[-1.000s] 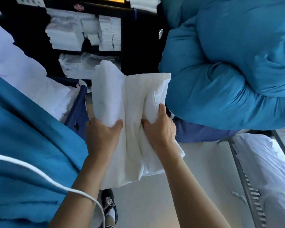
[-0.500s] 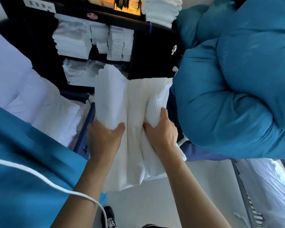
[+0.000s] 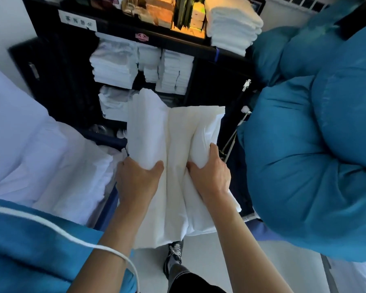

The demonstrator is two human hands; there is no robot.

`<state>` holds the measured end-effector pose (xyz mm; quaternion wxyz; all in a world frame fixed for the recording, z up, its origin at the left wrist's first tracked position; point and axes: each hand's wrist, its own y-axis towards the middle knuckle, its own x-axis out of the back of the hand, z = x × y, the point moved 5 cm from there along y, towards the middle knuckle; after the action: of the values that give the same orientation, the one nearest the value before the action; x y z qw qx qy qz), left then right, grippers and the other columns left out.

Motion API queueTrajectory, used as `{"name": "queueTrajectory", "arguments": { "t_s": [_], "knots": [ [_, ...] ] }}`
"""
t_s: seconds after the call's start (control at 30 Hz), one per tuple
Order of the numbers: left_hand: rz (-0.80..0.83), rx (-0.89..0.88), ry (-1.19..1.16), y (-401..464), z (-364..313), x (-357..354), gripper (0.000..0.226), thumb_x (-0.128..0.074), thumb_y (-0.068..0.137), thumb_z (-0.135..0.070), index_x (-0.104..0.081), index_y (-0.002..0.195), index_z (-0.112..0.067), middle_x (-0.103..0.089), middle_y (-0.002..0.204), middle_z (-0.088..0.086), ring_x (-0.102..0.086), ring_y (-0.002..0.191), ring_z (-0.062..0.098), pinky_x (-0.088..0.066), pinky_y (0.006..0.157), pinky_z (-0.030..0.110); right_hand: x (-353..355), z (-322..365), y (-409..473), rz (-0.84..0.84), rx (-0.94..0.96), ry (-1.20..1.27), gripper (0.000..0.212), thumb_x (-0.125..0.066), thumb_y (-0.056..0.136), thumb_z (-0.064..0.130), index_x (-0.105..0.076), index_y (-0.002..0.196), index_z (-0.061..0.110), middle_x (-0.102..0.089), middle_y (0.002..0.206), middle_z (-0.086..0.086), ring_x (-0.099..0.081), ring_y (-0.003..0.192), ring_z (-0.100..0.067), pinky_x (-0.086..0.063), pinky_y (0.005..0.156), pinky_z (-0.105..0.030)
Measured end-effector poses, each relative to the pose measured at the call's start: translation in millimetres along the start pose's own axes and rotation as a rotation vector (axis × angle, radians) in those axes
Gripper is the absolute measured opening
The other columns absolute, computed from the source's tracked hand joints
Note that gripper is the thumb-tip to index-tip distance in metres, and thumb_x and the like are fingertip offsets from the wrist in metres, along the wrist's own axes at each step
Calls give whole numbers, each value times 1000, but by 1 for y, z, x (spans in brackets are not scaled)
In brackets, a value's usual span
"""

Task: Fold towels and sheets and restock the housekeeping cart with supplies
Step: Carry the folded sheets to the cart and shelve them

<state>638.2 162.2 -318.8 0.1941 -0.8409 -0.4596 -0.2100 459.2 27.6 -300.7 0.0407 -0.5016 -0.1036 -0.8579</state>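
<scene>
Hands hold a folded white sheet in front of a black housekeeping cart, and compared with a second ago the cart now fills more of the view: its top tray of small supplies and a stack of white towels on top have come into sight, and the sheet sits lower in the picture, closer to the open shelves.

At far left, a heap of white linen lies above a blue fabric bag, with a white cord crossing it. Next, the left hand grips the sheet's left fold, thumb on top and fingers curled underneath, forearm reaching forward. Behind the sheet, the cart shelves hold stacks of folded white linens. The right hand grips the sheet's right fold the same way, thumb pressed into the crease, fingers wrapped under the edge. Below the sheet, a dark shoe stands on the pale floor. A bulging blue laundry bag fills the right side, just beside the sheet.
</scene>
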Motion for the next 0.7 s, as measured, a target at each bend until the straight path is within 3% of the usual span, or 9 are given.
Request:
{"name": "queueTrajectory", "arguments": {
  "t_s": [0.23,0.57,0.7],
  "knots": [
    [-27,68,-14,78,-22,-56,75,-69,62,-63,-60,119,-16,-64,110,2,-64,96,25,-59,83,47,-49,2,98,94,21,86,70,-70,79,51,-30,133,31,-63,87,5,-59,77,-23,-52,67,-38],
    [58,188,67,173,-60,-185,70,-71,65,-66,-62,107,-11,-64,105,7,-66,91,30,-60,78,51,-114,-48,252,270,-85,69,70,-69,80,51,-33,137,31,-67,100,0,-66,93,-29,-57,81,-46],
    [33,192,114,200,-68,-216,67,-76,73,-63,-58,110,-11,-58,108,5,-61,92,25,-56,77,42,-132,-61,290,306,-107,92,70,-69,80,51,-34,138,32,-68,101,1,-66,94,-30,-56,85,-45]
  ]
}}
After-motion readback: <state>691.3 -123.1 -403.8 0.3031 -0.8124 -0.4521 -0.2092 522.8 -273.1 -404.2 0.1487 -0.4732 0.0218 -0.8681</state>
